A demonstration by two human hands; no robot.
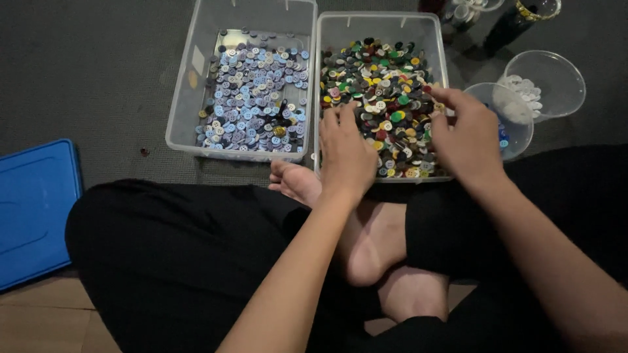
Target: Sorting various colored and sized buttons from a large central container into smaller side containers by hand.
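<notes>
Two clear plastic bins stand side by side on a grey carpet. The right bin (379, 23) holds several mixed-colour buttons (386, 78). The left bin (190, 98) holds mostly blue and lilac buttons (255, 98). My left hand (347, 153) rests over the near left part of the mixed pile, fingers spread on the buttons. My right hand (464, 134) reaches in at the right side, fingertips curled among the buttons; whether it pinches one is hidden.
A clear cup of blue buttons (507, 121) and a clear cup of white buttons (546, 82) stand to the right. A blue lid (33, 209) lies at the left. My crossed legs in black trousers and bare feet (366, 242) fill the foreground.
</notes>
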